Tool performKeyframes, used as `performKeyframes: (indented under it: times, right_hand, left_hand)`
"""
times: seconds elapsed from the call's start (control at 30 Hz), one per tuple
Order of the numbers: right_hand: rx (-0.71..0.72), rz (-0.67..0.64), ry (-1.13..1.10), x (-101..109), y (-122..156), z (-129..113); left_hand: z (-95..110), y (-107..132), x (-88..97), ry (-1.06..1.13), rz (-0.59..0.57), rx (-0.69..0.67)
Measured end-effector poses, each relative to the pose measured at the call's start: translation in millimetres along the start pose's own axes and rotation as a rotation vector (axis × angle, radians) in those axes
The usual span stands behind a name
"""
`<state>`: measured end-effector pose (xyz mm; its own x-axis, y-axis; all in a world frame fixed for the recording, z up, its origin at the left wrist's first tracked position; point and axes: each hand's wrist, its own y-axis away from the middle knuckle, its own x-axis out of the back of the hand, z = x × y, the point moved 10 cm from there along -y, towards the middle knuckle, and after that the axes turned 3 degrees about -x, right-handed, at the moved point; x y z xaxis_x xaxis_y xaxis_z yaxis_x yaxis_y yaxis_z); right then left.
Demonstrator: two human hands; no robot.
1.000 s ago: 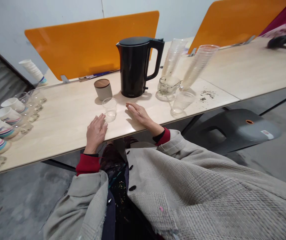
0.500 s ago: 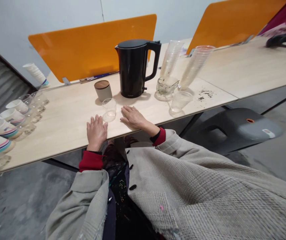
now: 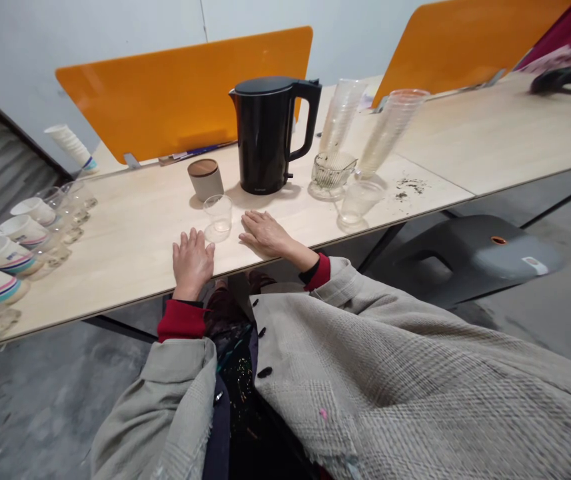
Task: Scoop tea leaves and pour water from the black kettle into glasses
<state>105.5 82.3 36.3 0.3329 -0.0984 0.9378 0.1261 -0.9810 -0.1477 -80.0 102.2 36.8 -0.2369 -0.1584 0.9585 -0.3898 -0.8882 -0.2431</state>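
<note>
A small clear cup point(image 3: 218, 213) stands upright on the pale wooden table point(image 3: 135, 233), close to the near edge and between the person's two hands. The left hand point(image 3: 192, 260) lies palm down on the table just to the near left of the cup, fingers spread and flat, gripping nothing; its fingertips are just beside the cup's base, and I cannot tell whether they touch it. The right hand point(image 3: 264, 232) lies flat to the cup's right, likewise open and empty, its fingers pointing toward the cup with a narrow gap between. Both wrists show red cuffs under grey checked coat sleeves. Just behind the cup sits a squat grey jar point(image 3: 206, 180) with a brown lid, and beside it to the right a black electric kettle point(image 3: 266, 137), lid shut, handle turned right. Further right are a ribbed glass jug point(image 3: 332, 172), a clear plastic cup point(image 3: 360, 200) and two tall leaning stacks of clear cups point(image 3: 390, 130), with dark crumbs point(image 3: 408, 188) scattered on the table near them. Along the table's left end runs a row of white paper cups point(image 3: 2, 257) with clear cups beside them. An orange divider point(image 3: 185, 90) stands behind the kettle
</note>
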Motion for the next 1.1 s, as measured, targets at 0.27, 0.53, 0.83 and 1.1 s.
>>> performKeyframes:
  times: [0.27, 0.53, 0.83, 1.1]
  right_hand:
    - [-0.017, -0.047, 0.032, -1.3, 0.3, -0.9]
    - [-0.002, -0.030, 0.050, -2.5, -0.6, -0.2]
    - [0.025, -0.009, 0.044, -3.9, -1.2, 0.1]
    - [-0.003, -0.036, 0.056, -1.6, 0.9, -1.2]
  left_hand:
    - [5.8, 0.8, 1.9, -0.103, -0.115, 0.054]
    - [6.1, 1.2, 2.0, -0.113, -0.115, 0.046]
    - [5.7, 0.8, 2.0, -0.108, -0.106, 0.041]
    - [7.6, 1.9, 3.5, -0.093, -0.098, 0.042]
